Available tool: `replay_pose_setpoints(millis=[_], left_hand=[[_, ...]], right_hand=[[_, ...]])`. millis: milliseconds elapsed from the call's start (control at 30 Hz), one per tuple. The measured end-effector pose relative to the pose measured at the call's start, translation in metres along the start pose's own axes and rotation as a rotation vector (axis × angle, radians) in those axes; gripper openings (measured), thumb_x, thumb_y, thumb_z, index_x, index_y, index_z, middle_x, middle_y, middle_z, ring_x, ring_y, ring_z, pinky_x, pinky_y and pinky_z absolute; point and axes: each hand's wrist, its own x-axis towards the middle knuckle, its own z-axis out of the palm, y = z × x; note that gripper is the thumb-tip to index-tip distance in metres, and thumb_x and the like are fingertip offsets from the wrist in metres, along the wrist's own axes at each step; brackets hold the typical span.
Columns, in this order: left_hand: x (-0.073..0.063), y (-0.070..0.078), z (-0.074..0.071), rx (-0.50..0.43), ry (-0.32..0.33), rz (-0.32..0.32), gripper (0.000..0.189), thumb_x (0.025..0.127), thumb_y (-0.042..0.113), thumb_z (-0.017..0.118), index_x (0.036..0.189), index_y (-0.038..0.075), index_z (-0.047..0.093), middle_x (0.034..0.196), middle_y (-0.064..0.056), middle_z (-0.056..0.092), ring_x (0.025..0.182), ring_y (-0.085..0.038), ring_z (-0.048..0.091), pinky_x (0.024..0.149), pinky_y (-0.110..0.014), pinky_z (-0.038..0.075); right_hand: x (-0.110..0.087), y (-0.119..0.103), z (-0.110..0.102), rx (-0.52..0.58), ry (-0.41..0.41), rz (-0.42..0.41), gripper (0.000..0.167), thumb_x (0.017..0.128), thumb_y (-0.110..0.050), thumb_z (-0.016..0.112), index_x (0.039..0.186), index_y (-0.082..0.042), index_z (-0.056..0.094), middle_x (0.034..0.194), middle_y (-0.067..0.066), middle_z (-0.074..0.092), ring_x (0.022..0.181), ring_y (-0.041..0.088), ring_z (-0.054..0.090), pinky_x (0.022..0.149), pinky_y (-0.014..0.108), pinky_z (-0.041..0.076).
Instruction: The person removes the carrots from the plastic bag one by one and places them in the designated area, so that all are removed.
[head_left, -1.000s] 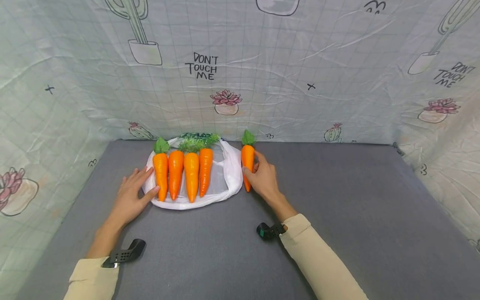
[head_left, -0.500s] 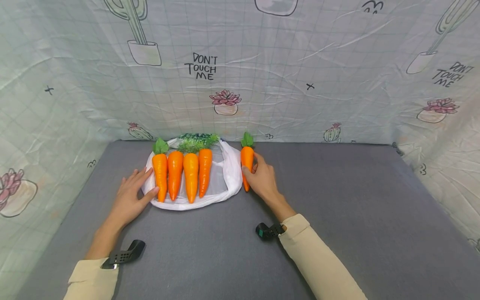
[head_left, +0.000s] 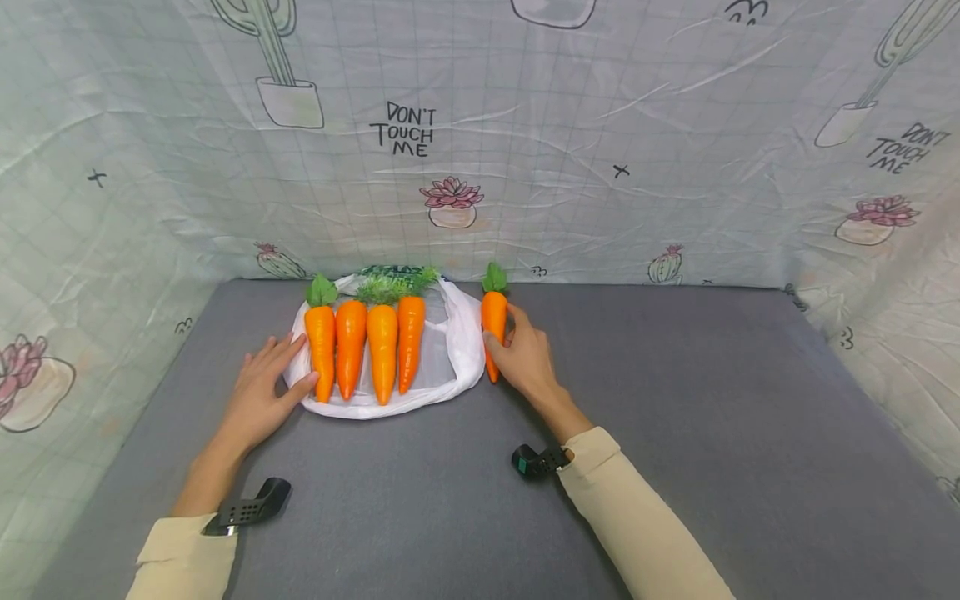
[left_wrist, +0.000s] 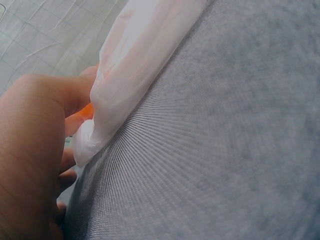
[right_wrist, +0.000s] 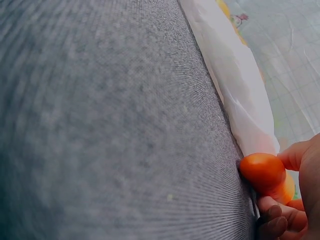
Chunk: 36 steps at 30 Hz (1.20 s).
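Observation:
Several orange toy carrots [head_left: 383,354] lie side by side on a white plastic bag [head_left: 468,333]. Green tops show at their far ends. My left hand [head_left: 258,396] rests at the bag's left edge, fingers extended, with its thumb tip at the leftmost carrot [head_left: 320,346]. In the left wrist view, its thumb lies against the bag's side [left_wrist: 135,65]. Just right of the bag, my right hand [head_left: 527,350] holds another carrot [head_left: 494,315] with a leafy green top, between thumb and fingers. The right wrist view shows that carrot's rounded tip [right_wrist: 262,170] beside the bag, low over the cloth.
A grey cloth-covered table [head_left: 675,417] spreads around the bag and toward the right. A pale printed curtain [head_left: 540,117] hangs along the back and both sides. Each wrist wears a black strap device [head_left: 251,507].

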Motion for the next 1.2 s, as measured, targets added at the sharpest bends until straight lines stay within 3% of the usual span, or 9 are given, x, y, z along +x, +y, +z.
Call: replay_pose_setpoints(millis=[867, 1033, 1200], left_hand=[[-0.001, 0.000, -0.003, 0.003, -0.009, -0.007, 0.067, 0.091, 0.038, 0.061, 0.144, 0.002, 0.039, 0.143, -0.033, 0.035, 0.135, -0.051, 0.022, 0.109, -0.064, 0.003], [0.000, 0.000, -0.004, 0.008, -0.014, -0.013, 0.067, 0.091, 0.039, 0.060, 0.144, 0.002, 0.039, 0.143, -0.033, 0.035, 0.135, -0.051, 0.021, 0.109, -0.064, 0.003], [0.000, 0.002, -0.005, 0.016, -0.017, -0.015, 0.067, 0.091, 0.039, 0.061, 0.143, 0.002, 0.041, 0.142, -0.032, 0.037, 0.135, -0.050, 0.023, 0.109, -0.064, 0.005]], right_hand=[[0.001, 0.000, -0.003, 0.024, -0.027, 0.008, 0.059, 0.090, -0.034, 0.062, 0.138, -0.004, 0.045, 0.065, 0.004, 0.052, 0.052, 0.019, 0.048, 0.050, 0.030, 0.040], [0.001, -0.001, -0.005, 0.030, 0.019, 0.020, 0.059, 0.090, -0.034, 0.061, 0.138, -0.002, 0.045, 0.065, 0.004, 0.051, 0.053, 0.018, 0.047, 0.051, 0.030, 0.040], [0.000, -0.009, -0.010, 0.056, 0.105, -0.034, 0.055, 0.091, -0.031, 0.062, 0.135, -0.002, 0.048, 0.065, 0.004, 0.051, 0.053, 0.019, 0.046, 0.051, 0.031, 0.040]])
